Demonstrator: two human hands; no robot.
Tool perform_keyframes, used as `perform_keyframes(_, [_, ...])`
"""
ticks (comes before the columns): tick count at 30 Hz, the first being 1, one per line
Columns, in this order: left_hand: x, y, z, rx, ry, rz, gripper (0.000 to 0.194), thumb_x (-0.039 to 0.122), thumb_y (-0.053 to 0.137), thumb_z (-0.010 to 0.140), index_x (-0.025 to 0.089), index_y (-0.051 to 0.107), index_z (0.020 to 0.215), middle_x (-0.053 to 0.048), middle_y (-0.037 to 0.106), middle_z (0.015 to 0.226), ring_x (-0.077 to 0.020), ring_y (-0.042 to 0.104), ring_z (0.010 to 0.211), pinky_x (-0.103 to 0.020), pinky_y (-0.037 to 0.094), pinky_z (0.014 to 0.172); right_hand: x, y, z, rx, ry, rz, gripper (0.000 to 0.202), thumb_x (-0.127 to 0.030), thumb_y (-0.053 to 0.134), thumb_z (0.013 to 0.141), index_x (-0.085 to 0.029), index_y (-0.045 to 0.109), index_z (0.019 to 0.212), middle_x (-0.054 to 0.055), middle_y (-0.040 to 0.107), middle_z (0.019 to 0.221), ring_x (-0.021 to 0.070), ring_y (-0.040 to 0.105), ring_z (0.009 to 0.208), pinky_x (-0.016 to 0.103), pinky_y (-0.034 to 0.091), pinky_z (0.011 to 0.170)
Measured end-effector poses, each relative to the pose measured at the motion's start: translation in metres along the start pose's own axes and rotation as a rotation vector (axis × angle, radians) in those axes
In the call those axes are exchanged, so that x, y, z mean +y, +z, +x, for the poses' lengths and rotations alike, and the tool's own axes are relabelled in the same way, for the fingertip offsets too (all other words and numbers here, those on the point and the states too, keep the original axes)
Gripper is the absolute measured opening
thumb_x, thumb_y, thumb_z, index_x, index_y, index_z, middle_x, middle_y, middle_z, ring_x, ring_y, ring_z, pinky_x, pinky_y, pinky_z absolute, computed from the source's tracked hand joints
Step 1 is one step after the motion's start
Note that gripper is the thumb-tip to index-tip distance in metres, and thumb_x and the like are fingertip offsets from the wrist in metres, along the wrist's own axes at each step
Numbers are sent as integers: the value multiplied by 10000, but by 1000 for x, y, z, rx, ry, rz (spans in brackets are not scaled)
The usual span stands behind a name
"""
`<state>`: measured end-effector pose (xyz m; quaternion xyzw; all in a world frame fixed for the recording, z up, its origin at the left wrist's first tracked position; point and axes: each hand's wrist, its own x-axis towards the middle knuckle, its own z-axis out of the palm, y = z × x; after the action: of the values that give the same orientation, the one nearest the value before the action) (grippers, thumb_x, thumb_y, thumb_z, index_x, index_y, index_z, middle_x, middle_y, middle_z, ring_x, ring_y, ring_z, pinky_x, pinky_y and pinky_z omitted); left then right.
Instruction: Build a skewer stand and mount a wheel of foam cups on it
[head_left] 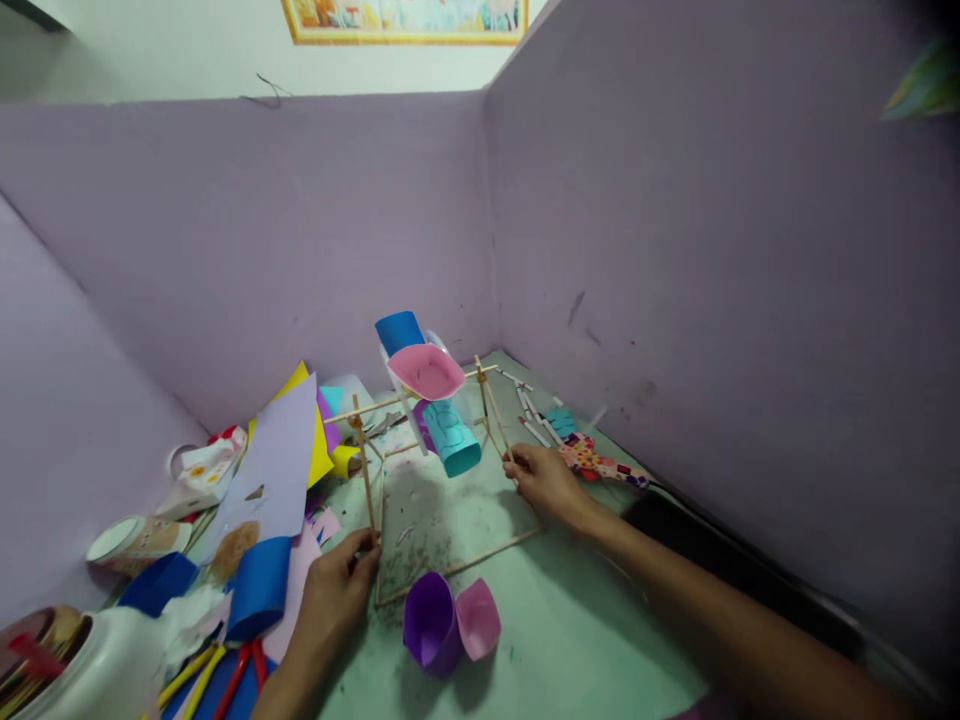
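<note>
Two of my hands steady the stick frame (420,480) at centre frame on the bench (585,640): my left hand (334,600) has fingers pinching its near upright, my right hand (547,485) has fingers pinching the far upright. Paper cones (427,370) hang from its crossbar.

white jar (105,670): cut by bottom edge | right forearm (750,620): blurred

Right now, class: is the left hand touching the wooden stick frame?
Touching. The head view shows the left hand's fingertips closed on the stick frame's near-left upright at its base.
</note>
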<state>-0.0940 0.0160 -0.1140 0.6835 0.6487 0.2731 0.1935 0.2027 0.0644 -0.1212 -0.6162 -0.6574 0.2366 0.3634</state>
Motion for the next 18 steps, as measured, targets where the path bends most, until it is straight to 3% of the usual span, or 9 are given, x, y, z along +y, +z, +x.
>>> perform_keyframes(8, [18,-3,26,26,84,73,220,318,443,759,205,626,712,-8,658,616,-181,610,629,-257,429,607,2,-21,23,13,5,67,147,-218,490,791,-177,571,675,-21,565,526,116,570,497,189,378,457])
perform_keyframes(14, [49,-6,80,46,126,129,176,244,485,796,191,648,758,-10,661,679,-167,616,708,-256,430,684,-1,-49,78,53,17,93,134,-177,493,835,-148,594,752,0,601,635,75,572,496,159,415,451])
perform_keyframes(18, [59,-1,123,45,113,185,159,264,526,869,154,639,849,-21,666,808,-157,619,786,-326,470,768,7,-50,125,48,47,74,154,-249,521,899,-118,601,886,9,621,740,70,570,543,189,471,493])
